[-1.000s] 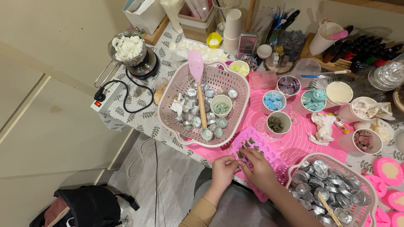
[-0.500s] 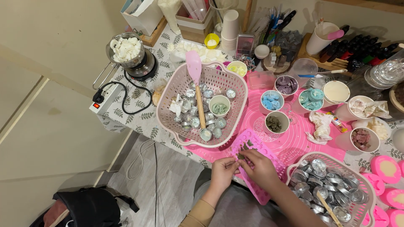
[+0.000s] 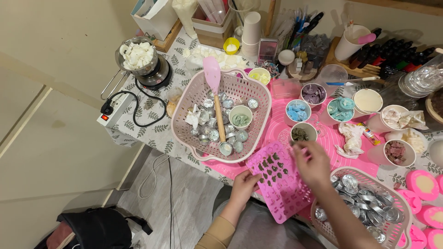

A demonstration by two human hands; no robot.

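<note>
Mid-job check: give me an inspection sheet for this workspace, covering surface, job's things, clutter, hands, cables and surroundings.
Surface: table with a leaf-print cloth; pink mat over the middle.
Job's things: pink mould with dark pieces in some cavities, tilted at the table's near edge.
Clutter: pink basket holding small foil cups, a spatula and a bowl; second basket of foil cups; bowls of coloured pieces; paper cups; pot of white chunks.
Hands: left hand grips the mould's left edge; right hand is blurred above its far right corner, contact unclear.
Cables: black cord from power strip; white cable on the floor.
Surroundings: dark bag on the floor; pale wall.
</note>
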